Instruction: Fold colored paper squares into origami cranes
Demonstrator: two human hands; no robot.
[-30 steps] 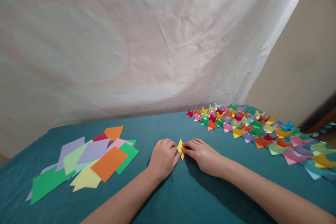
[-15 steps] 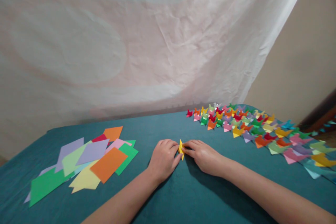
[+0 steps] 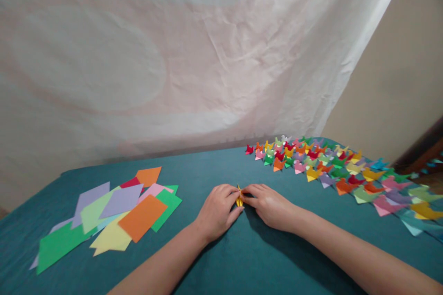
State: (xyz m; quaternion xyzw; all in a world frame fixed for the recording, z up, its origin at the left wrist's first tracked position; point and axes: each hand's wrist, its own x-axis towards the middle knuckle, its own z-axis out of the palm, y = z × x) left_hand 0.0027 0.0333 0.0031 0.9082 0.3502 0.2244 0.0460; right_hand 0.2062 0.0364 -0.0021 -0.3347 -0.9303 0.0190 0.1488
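Observation:
A small yellow folded paper piece [image 3: 239,197] sits between my two hands on the teal tablecloth [image 3: 242,258]. My left hand [image 3: 218,209] pinches it from the left, fingers curled and pressed together. From the right, my right hand [image 3: 268,204] grips it with thumb and fingertips. Most of the yellow piece is hidden by my fingers; only a narrow edge shows.
A loose pile of coloured paper sheets [image 3: 114,214] lies at the left. Several rows of small folded paper figures [image 3: 332,168] in many colours stretch along the right side toward the table's edge. A creased white cloth [image 3: 173,55] hangs behind the table.
My hands have closed in on the yellow piece. It showed as a wider diamond a second ago; now it is folded narrower and mostly covered by my fingers.

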